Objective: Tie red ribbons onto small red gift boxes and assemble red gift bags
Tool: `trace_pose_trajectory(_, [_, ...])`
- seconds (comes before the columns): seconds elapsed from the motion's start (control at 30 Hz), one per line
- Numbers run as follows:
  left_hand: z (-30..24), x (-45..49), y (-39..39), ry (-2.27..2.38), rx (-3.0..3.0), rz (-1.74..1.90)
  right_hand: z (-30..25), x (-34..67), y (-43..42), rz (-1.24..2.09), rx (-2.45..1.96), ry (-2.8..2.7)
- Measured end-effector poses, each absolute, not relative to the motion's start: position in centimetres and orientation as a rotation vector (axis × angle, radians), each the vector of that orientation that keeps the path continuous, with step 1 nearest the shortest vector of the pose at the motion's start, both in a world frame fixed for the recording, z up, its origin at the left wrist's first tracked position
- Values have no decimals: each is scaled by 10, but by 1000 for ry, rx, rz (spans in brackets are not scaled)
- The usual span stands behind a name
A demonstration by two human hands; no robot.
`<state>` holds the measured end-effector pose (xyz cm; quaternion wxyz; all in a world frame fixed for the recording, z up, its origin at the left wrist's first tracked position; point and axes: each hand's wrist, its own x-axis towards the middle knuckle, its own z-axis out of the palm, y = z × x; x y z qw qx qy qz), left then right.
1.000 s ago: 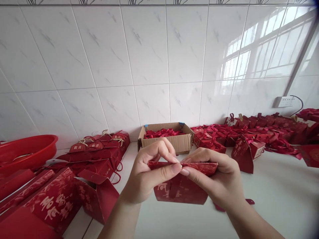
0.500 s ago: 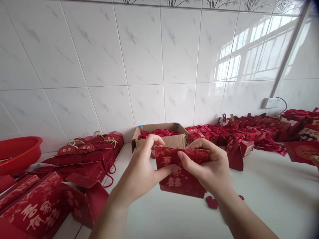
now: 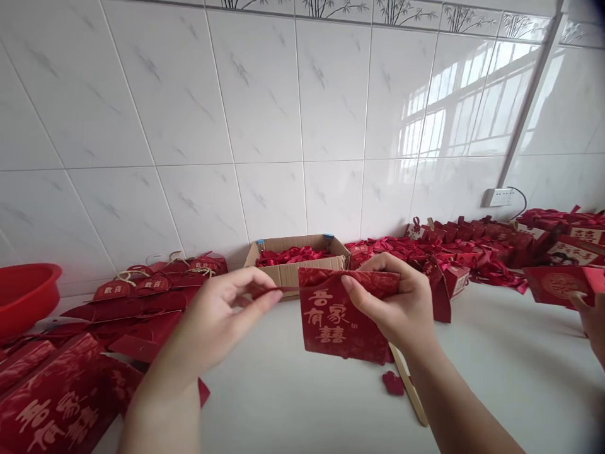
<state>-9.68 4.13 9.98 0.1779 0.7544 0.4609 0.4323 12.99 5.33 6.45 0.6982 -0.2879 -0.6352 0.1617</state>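
Observation:
My right hand grips the top edge of a red gift box with pale gold characters on its front. The thumb presses on the front; the other fingers are behind and partly hidden. To the left of it, my left hand pinches a thin red cord stretched sideways to the box's upper left edge. Below the box lies a small dark red scalloped piece on the white table, beside a flat wooden stick partly covered by my right forearm.
A cardboard carton of red ribbons stands against the tiled wall. Red gift boxes and a red basin are on the left. More ribboned boxes line the right. Another person's hand touches a red box.
My left hand has moved left, away from the gift box, drawing the red cord out. The right hand keeps its hold. The wooden stick has come into view.

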Motion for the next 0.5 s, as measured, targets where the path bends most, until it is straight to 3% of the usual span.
trace_pose_trajectory(0.33, [96, -84, 23, 683, 1864, 2200, 53, 118, 45, 487, -397, -1887])
trace_pose_trajectory(0.5, [94, -85, 22, 740, 2057, 1932, 54, 121, 45, 405, -359, -1882])
